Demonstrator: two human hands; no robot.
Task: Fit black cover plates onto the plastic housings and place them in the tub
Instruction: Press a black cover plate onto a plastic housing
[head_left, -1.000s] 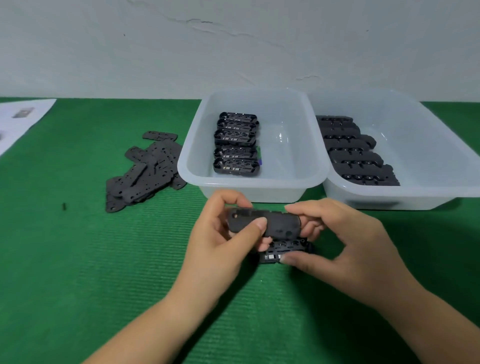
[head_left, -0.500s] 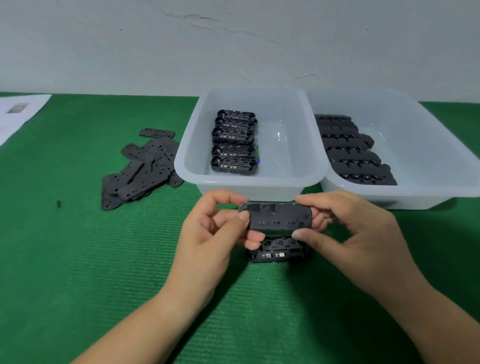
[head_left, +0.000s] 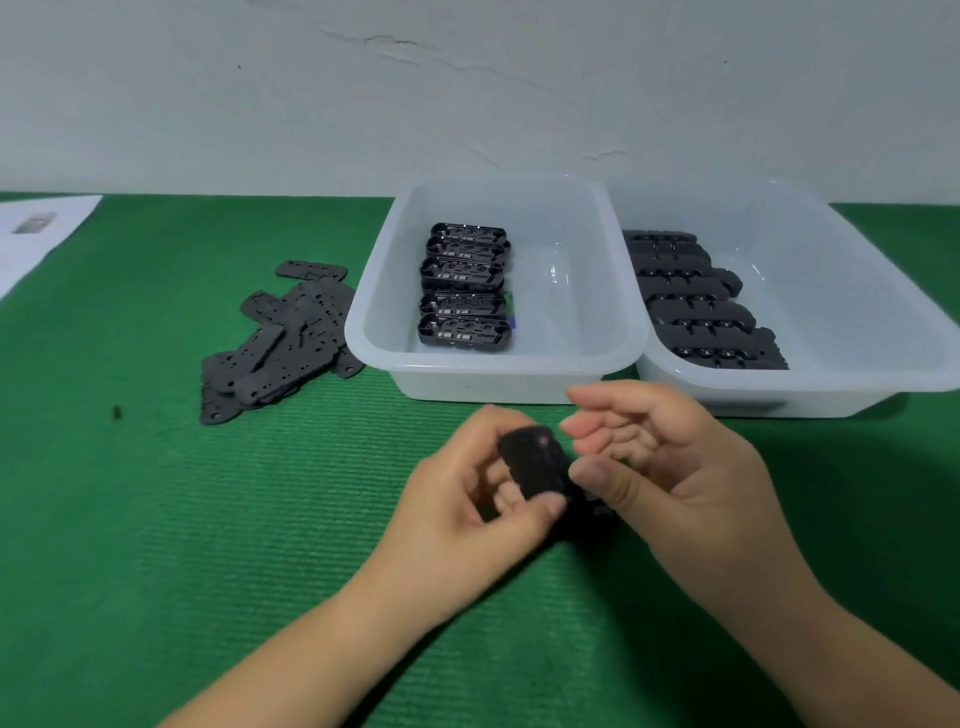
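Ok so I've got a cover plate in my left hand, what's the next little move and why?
Probably bring the right hand back onto the cover plate and square it over the housing beneath. The left hand pinches the plate alone, turned askew and blurred, while the right hand's fingers hover curled beside it, holding nothing I can see.

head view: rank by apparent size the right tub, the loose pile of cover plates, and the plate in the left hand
1. right tub
2. pile of cover plates
3. cover plate pinched by the left hand; it is blurred and nearest the camera, yet smallest.
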